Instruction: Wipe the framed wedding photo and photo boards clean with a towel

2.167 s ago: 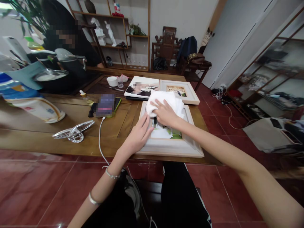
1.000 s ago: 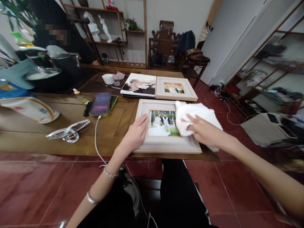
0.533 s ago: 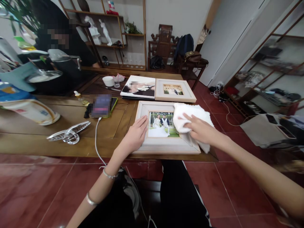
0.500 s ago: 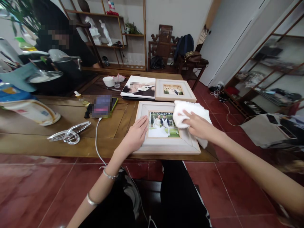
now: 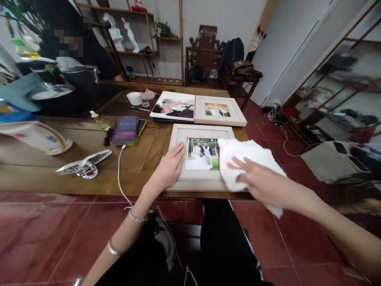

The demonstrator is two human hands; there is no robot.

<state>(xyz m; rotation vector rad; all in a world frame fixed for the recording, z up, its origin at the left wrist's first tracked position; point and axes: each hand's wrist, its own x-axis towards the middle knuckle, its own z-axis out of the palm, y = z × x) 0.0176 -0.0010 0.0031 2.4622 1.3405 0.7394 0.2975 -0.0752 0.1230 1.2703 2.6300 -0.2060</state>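
Observation:
A pale wooden picture frame [image 5: 198, 180] with a photo of a couple lies flat near the table's front edge. My left hand [image 5: 169, 169] rests on its left border, fingers stretched out flat along the wood. A fluffy white cloth [image 5: 242, 150] covers the right part of the frame and hangs past its right side. My right hand [image 5: 263, 180] is closed on this cloth, fingers pressing it over the lower right of the frame. The frame's right border and lower right corner are hidden under cloth and hand.
Behind lie another picture frame [image 5: 239, 115] and a white-edged photo panel [image 5: 178, 95]. To the left are a phone [image 5: 125, 131] with a white cable [image 5: 119, 174], a clear hair clip [image 5: 85, 163], a dropper bottle [image 5: 99, 121] and a white packet [image 5: 50, 139]. A person [image 5: 74, 24] sits beyond.
My right hand has slid the cloth down and to the right, from the frame's upper right towards its lower right corner. My left hand stays on the left border.

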